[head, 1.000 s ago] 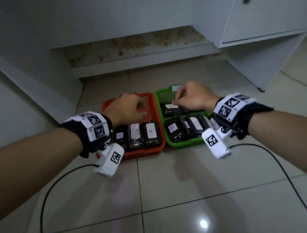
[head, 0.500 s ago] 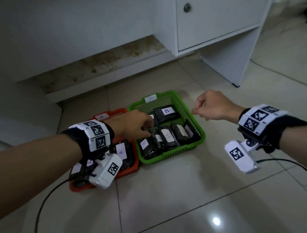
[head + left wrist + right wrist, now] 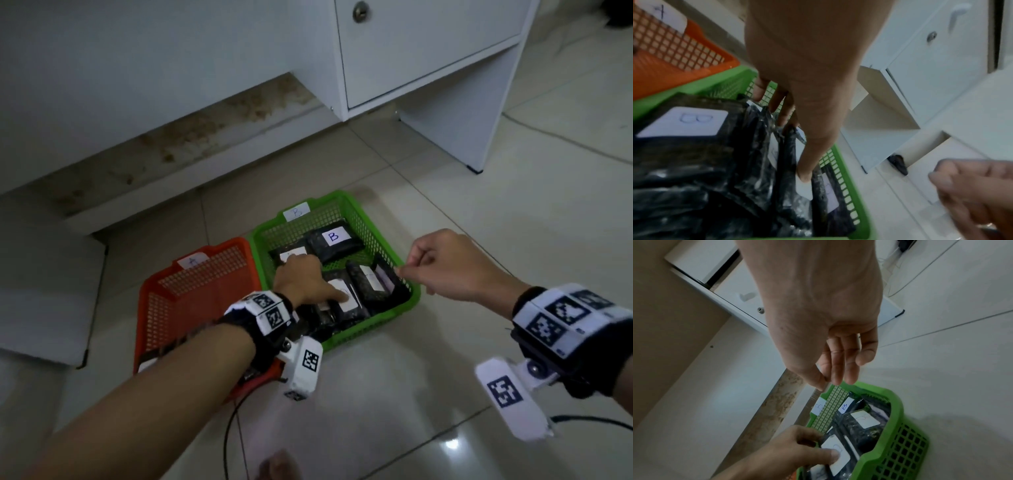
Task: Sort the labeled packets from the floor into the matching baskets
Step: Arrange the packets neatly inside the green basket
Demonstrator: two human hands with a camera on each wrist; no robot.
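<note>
Home or office room, glossy tiled floor (image 3: 479, 240); white lockable cabinet (image 3: 428, 51), stained wall base (image 3: 205, 137)

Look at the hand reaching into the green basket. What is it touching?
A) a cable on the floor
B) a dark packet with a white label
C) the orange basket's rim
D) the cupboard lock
B: the left hand is down inside the green basket, its thumb pressing the white label of a dark packet.

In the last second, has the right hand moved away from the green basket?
Yes. The right hand was over the green basket's packets a second ago; now it hovers outside the right rim, holding nothing, while the left hand reaches in.
</note>
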